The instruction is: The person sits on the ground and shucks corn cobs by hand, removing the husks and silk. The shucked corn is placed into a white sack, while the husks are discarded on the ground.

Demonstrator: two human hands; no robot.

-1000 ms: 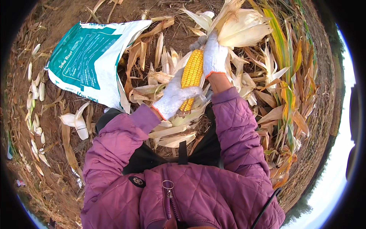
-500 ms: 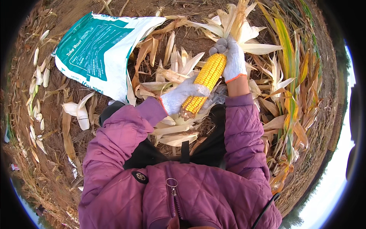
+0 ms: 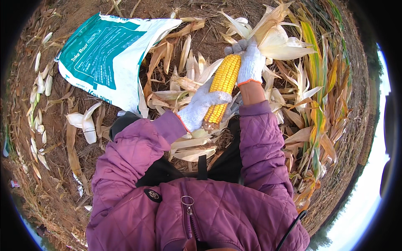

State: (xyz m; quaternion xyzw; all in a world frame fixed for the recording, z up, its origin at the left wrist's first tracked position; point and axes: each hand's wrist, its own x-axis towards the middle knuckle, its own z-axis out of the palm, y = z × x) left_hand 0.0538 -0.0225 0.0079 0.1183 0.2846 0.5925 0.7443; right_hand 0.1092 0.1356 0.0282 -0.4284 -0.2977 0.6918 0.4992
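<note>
A husked ear of yellow corn [image 3: 226, 77] tilts between my hands, its top leaning away to the right. My left hand [image 3: 201, 104], in a white knit glove, is closed around its lower half, with the thumb across the kernels. The brownish butt end sticks out below that hand. My right hand [image 3: 251, 62], gloved in white with grey fingertips, is closed beside the ear's upper end. Pale corn husk [image 3: 282, 42] fans out from it, up and to the right. Where the husk joins the ear is hidden by the glove.
A white and teal sack [image 3: 104, 58] lies on the soil at the left. Loose dry husks [image 3: 194, 144] lie in front of me and around my hands. Dry cornstalks and leaves [image 3: 316, 121] pile up at the right. Several ears [image 3: 39, 83] lie scattered at the far left.
Both hands and the ear have shifted; the ear's top and my right hand moved left, and the ear stands more upright. The husk bunch has swung rightward and spread.
</note>
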